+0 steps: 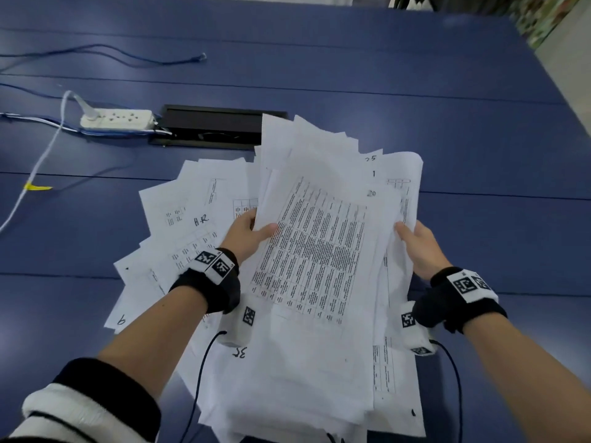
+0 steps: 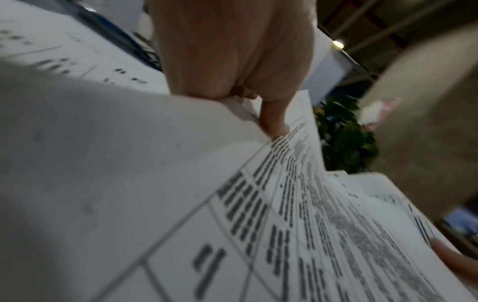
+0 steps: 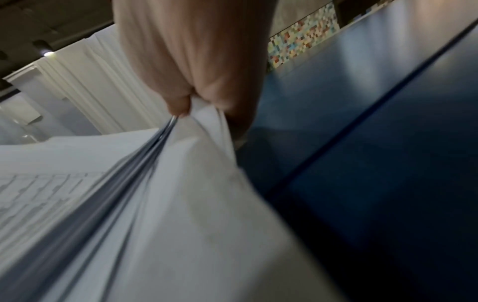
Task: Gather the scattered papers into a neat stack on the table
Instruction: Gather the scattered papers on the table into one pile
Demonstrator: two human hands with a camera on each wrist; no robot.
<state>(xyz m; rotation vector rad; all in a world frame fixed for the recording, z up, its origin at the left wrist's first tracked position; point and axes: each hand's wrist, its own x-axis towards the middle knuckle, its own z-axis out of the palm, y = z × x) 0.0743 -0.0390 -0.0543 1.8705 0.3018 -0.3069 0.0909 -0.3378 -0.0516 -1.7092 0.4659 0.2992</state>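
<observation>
A loose bundle of white printed papers (image 1: 319, 251) is held between both hands above the blue table (image 1: 479, 139). My left hand (image 1: 248, 233) grips its left edge, thumb lying on the top sheet with the dense table print. My right hand (image 1: 415, 241) pinches the right edge, thumb on top. The left wrist view shows the left hand (image 2: 258, 92) with its thumb on the printed sheet (image 2: 284, 224). In the right wrist view my right hand (image 3: 201, 98) clamps several bent sheets (image 3: 168, 194). More papers (image 1: 182, 225) lie fanned out on the table under and left of the bundle.
A white power strip (image 1: 116, 119) with cables lies at the left, beside a black cable hatch (image 1: 208, 126) set in the table. A blue network cable (image 1: 105, 52) runs across the far left. Bare blue table lies to the right and beyond the papers.
</observation>
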